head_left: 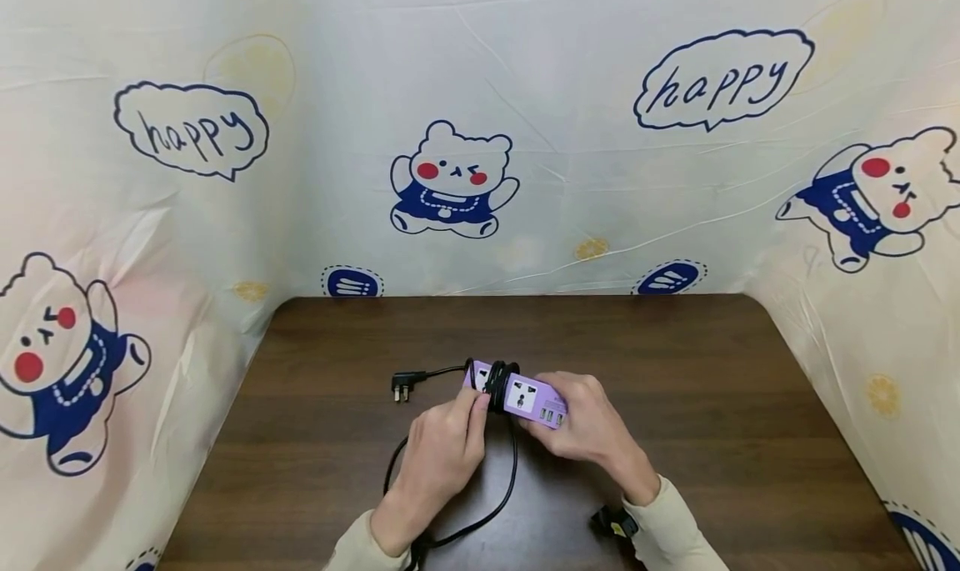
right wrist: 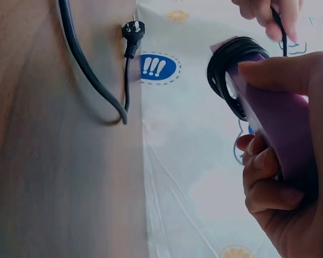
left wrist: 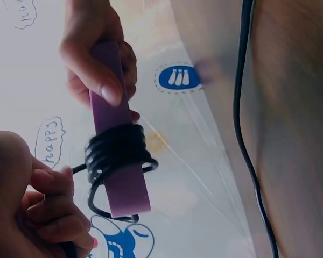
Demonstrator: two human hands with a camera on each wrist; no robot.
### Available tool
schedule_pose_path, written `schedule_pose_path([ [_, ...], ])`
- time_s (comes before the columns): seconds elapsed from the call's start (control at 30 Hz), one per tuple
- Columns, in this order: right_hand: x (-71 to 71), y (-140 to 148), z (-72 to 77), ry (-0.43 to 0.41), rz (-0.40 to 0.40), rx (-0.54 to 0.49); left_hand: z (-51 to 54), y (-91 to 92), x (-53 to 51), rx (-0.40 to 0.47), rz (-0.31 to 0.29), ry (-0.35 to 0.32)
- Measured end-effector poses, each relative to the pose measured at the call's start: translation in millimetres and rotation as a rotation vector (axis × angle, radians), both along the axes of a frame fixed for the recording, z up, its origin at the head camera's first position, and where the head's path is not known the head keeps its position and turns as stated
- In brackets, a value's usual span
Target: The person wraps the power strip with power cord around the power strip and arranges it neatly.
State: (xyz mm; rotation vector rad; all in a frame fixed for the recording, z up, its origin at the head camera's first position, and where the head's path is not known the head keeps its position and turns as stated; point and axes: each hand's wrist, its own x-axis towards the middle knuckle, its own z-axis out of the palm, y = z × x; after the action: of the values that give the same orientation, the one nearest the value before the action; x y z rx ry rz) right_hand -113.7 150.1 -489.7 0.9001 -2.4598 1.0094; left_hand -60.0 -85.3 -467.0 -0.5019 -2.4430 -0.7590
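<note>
A purple power strip (head_left: 536,401) with white sockets and several USB ports is held up over the table, tilted. Its black cord (head_left: 498,386) is wound several times around one end. My right hand (head_left: 588,421) grips the other end, thumb on one side and fingers curled on the other, as the right wrist view shows. Beside the windings, my left hand (head_left: 444,444) pinches the cord, which runs taut from the strip into its curled fingers (left wrist: 56,217). A slack loop of cord (head_left: 504,504) hangs below. To the left is the black plug (head_left: 405,379), its prongs toward me.
The brown wooden table (head_left: 315,454) lies beneath both hands. A pale printed curtain (head_left: 570,204) with bears and the word happy closes off the back and both sides. A small black device (head_left: 615,522) sits at the right sleeve.
</note>
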Motion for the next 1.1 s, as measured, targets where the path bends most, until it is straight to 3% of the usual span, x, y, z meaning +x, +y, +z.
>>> schedule_pose_path([
  [0.23, -1.0, 1.6, 0.0, 0.007, -0.026, -0.031, -3.2, 6.1, 4.8, 0.026, -0.058, -0.061],
  [0.47, -0.9, 0.9, 0.9, -0.012, -0.04, -0.065, -5.0, 15.1, 7.4, 0.07, -0.16, -0.035],
  [0.77, -1.0, 8.1, 12.1, -0.037, -0.054, -0.107, -10.0, 16.0, 3.8, 0.114, -0.173, -0.039],
  [0.9, -1.1, 9.2, 14.3, -0.027, -0.069, -0.109, -9.6, 17.1, 3.4, 0.174, -0.221, -0.103],
  [1.1, -1.0, 10.5, 12.0, -0.055, -0.076, -0.132, -8.6, 15.0, 0.6, 0.317, -0.351, -0.283],
])
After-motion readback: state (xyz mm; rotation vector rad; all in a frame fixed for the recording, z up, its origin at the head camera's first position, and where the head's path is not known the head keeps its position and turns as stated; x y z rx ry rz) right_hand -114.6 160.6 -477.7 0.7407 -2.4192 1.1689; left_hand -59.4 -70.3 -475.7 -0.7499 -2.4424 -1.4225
